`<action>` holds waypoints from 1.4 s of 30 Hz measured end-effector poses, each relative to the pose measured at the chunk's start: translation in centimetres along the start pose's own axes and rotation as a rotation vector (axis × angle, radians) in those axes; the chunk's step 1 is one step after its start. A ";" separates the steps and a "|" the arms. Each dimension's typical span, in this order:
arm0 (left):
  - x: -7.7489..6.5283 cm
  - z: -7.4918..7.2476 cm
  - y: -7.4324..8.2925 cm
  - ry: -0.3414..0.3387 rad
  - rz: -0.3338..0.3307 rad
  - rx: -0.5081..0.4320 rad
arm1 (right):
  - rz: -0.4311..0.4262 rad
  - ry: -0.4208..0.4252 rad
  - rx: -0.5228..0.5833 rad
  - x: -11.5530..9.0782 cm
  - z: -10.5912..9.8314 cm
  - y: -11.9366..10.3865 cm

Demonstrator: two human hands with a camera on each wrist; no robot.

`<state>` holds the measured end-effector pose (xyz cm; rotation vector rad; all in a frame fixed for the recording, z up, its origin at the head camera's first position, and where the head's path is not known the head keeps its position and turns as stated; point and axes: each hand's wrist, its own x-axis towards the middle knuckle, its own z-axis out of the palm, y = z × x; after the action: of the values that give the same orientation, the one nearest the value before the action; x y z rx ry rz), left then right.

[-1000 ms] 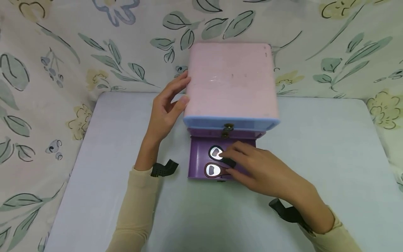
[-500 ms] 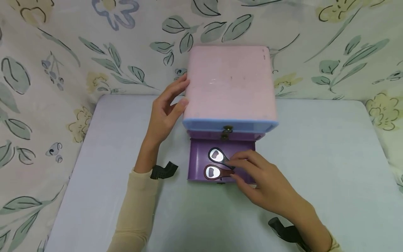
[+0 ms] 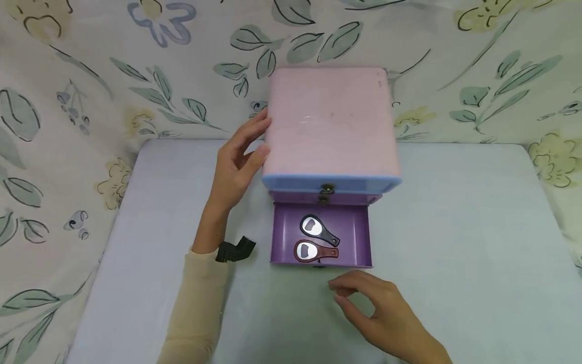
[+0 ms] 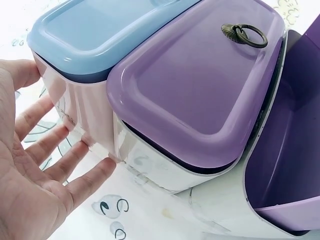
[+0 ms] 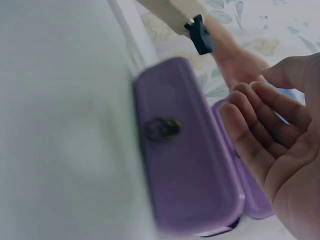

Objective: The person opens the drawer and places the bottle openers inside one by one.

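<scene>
A small pink drawer cabinet (image 3: 332, 121) stands at the table's back edge, its purple bottom drawer (image 3: 354, 227) pulled out. Side by side in that drawer lie a black bottle opener (image 3: 319, 230) and a brown bottle opener (image 3: 314, 251), both with shiny metal heads. My left hand (image 3: 234, 172) steadies the cabinet's left side; the left wrist view has its straight fingertips touching the wall. In front of the drawer my right hand (image 3: 379, 308) hovers with loosely bent fingers, holding nothing. The right wrist view shows the drawer's front beside my right hand (image 5: 280, 145).
Above the pulled-out drawer are a purple drawer front (image 4: 195, 80) and a blue drawer front (image 4: 105, 30), both closed. Metal ring pulls (image 4: 245, 35) hang on the fronts. A white table (image 3: 468, 227) lies beneath, with floral cloth (image 3: 432, 30) behind.
My right hand has let go of the black bottle opener and drawn back out of the drawer toward the front. Both openers now lie fully visible. My left hand stays on the cabinet.
</scene>
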<state>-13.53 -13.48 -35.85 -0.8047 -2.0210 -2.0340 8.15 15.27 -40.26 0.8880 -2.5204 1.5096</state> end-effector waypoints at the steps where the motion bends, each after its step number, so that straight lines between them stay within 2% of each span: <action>1: 0.0 0.0 0.0 -0.001 -0.001 -0.003 | 0.026 -0.015 0.030 -0.4 0.2 0.1; 3: -0.1 -0.1 0.1 0.000 -0.002 -0.005 | 0.094 -0.063 0.080 -1.1 0.8 0.3; 5: -0.1 -0.2 0.1 0.004 0.000 -0.009 | 0.154 -0.113 0.082 -1.4 1.5 0.7; 9: -0.2 -0.2 0.1 0.018 0.005 -0.011 | 0.267 -0.190 0.005 -1.4 2.4 1.6; 12: -0.1 0.0 0.0 0.009 0.002 -0.017 | 0.304 -0.201 -0.044 -1.1 2.6 2.1; 17: -0.1 0.1 0.0 0.007 -0.007 -0.002 | 0.336 -0.183 -0.055 -0.6 2.4 2.9; 23: 0.0 0.0 0.2 0.016 -0.013 0.009 | 0.317 -0.164 0.003 -0.4 2.2 3.6; 35: -0.2 0.6 -0.2 0.017 -0.012 0.012 | 0.320 -0.161 0.058 -1.6 1.7 4.1; 42: -0.2 0.1 -0.1 0.022 -0.017 0.018 | 0.406 -0.099 -0.021 -1.0 3.1 3.1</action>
<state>-13.38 -13.47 -36.04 -0.7608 -2.0379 -2.0217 8.09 14.24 -44.59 0.4741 -2.9169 1.5640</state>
